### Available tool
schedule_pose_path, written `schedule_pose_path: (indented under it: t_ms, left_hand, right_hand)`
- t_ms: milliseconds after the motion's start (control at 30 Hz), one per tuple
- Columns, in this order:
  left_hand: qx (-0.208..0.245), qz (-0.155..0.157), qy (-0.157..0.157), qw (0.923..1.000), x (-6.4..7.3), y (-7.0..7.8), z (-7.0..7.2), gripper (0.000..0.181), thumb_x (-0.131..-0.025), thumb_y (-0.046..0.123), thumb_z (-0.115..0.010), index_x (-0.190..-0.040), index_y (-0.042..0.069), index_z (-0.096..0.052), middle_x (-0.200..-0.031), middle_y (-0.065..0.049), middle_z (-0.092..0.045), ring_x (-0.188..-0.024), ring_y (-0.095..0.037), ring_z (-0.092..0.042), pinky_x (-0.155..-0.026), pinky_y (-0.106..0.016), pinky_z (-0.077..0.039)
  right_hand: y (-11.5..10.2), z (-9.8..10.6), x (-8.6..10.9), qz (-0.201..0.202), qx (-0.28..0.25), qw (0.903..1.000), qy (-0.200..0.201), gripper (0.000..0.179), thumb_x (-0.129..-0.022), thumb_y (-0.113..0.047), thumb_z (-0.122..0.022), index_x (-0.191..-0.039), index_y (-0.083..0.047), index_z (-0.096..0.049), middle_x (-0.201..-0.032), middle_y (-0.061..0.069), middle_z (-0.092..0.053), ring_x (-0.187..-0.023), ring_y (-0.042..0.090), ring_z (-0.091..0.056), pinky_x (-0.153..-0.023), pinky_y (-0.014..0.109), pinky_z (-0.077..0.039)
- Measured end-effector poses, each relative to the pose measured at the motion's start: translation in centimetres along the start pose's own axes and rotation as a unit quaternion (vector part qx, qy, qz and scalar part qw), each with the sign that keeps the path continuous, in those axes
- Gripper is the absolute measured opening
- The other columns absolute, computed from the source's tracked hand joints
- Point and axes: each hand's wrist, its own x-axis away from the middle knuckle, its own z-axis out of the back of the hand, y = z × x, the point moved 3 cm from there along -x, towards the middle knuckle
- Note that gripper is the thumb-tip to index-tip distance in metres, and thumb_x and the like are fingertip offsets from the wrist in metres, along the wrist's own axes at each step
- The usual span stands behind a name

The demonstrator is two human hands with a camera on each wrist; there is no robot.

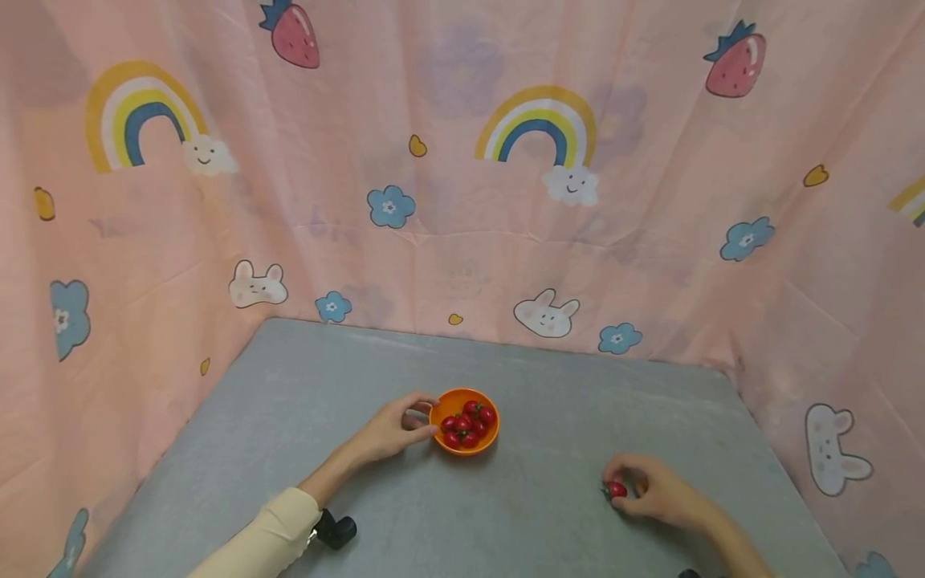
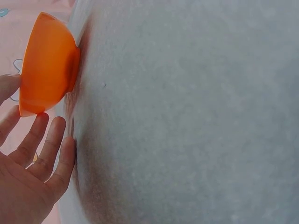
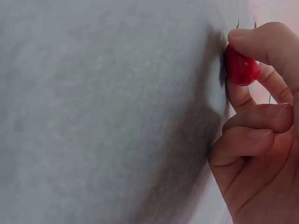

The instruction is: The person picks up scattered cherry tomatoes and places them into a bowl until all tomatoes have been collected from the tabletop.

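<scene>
An orange bowl (image 1: 444, 411) with several red cherry tomatoes (image 1: 470, 433) in it stands upright on the grey table. At its left side my left hand (image 1: 393, 427) touches the rim with thumb and fingertips. The left wrist view shows those fingers spread and fairly straight against the bowl's (image 2: 49, 60) outer wall. Off to the right, my right hand (image 1: 661, 491) pinches a single cherry tomato (image 3: 243, 69) between thumb and fingers, the other fingers curled beneath. Green leaves show at the tomato's stem end. Whether it touches the table I cannot tell.
The grey table (image 1: 325, 385) meets a pink printed curtain (image 1: 448, 265) along its back and sides. A black wrist mount (image 1: 336, 530) sits on the left forearm, close above the tabletop. Bare tabletop lies between the bowl and the right hand.
</scene>
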Motion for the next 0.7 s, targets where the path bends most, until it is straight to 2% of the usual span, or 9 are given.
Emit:
schedule_pose_path:
  t_ms: [67,333,533,700]
  left_hand:
    - [0.001,0.002,0.001,1.0000,0.0,0.0,0.0,0.043,-0.097,0.022,-0.073,-0.136,0.010,-0.057,-0.126,-0.012,-0.063,-0.098,-0.024,-0.067,-0.078,-0.036,-0.058]
    - [0.006,0.004,0.002,1.0000,0.0,0.0,0.1,0.044,-0.097,0.022,-0.073,-0.137,0.011,-0.057,-0.126,-0.011,-0.063,-0.099,-0.024,-0.067,-0.078,-0.035,-0.057]
    - [0.004,0.004,0.003,1.0000,0.0,-0.1,0.0,0.043,-0.097,0.022,-0.073,-0.136,0.011,-0.058,-0.125,-0.011,-0.064,-0.099,-0.023,-0.067,-0.079,-0.036,-0.057]
    - [0.004,0.008,0.004,1.0000,0.0,-0.1,0.0,0.042,-0.097,0.021,-0.073,-0.136,0.011,-0.058,-0.126,-0.011,-0.063,-0.100,-0.024,-0.067,-0.080,-0.037,-0.057]
  right_hand:
    - [0.1,0.1,-0.2,-0.007,0.001,1.0000,-0.002,0.020,-0.088,-0.010,-0.079,-0.103,-0.011,-0.066,-0.099,0.002,-0.064,-0.068,0.013,-0.052,-0.054,0.025,-0.042]
    - [-0.4,1.4,-1.0,-0.030,-0.005,0.9993,0.020,0.018,-0.090,-0.010,-0.078,-0.104,-0.007,-0.066,-0.099,0.006,-0.064,-0.085,0.015,-0.056,-0.061,0.027,-0.044]
    - [-1.0,1.9,-1.6,-0.015,0.001,0.9988,0.046,0.022,-0.091,-0.008,-0.077,-0.108,-0.001,-0.066,-0.101,0.010,-0.063,-0.067,0.010,-0.049,-0.052,0.026,-0.042]
    - [-1.4,2.0,-2.5,-0.049,0.016,0.9964,0.067,0.025,-0.092,-0.013,-0.078,-0.110,-0.001,-0.066,-0.103,0.010,-0.063,-0.060,0.008,-0.044,-0.051,0.025,-0.040]
